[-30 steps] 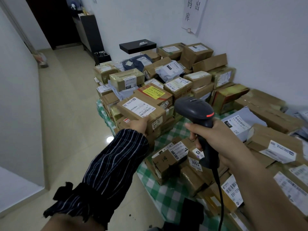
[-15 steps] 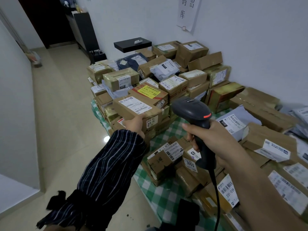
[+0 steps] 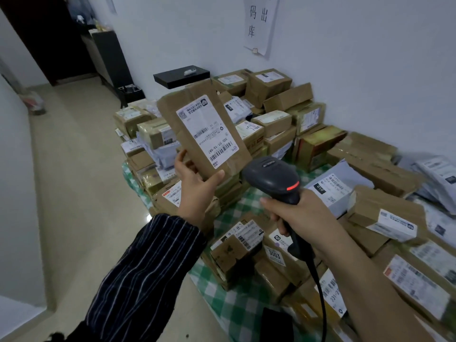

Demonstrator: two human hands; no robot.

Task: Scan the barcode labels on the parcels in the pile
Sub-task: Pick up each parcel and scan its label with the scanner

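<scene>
A: What is the biggest thing here?
B: A white wall [image 3: 357,58] and a pale floor [image 3: 81,169]. A paper sign [image 3: 259,23] hangs on the wall.
A: And by the wall?
B: A big pile of parcels [image 3: 269,86]. Most are brown boxes with white stickers. They lie on a green and white checked cloth [image 3: 219,294].
A: Which parcel is out of the pile?
B: A flat brown parcel [image 3: 192,95]. It is held up in the air over the pile, tipped a bit to one side.
A: Who holds it?
B: The left hand [image 3: 195,188], in a dark striped sleeve [image 3: 148,272]. It grips the bottom end, thumb on the front, fingers round the left edge.
A: And the other hand?
B: The right hand [image 3: 306,215] is wrapped tight round the handle of a black barcode scanner [image 3: 270,177]. A black cable [image 3: 319,292] hangs down from the handle.
A: Where is the scanner?
B: Just beside the parcel's bottom right corner. Its head points up at the parcel.
A: What is on the parcel?
B: A white barcode label [image 3: 208,132]. It faces us and its numbers are upside down.
A: Anything tiny?
B: A small red light [image 3: 292,186] glows on the scanner.
</scene>
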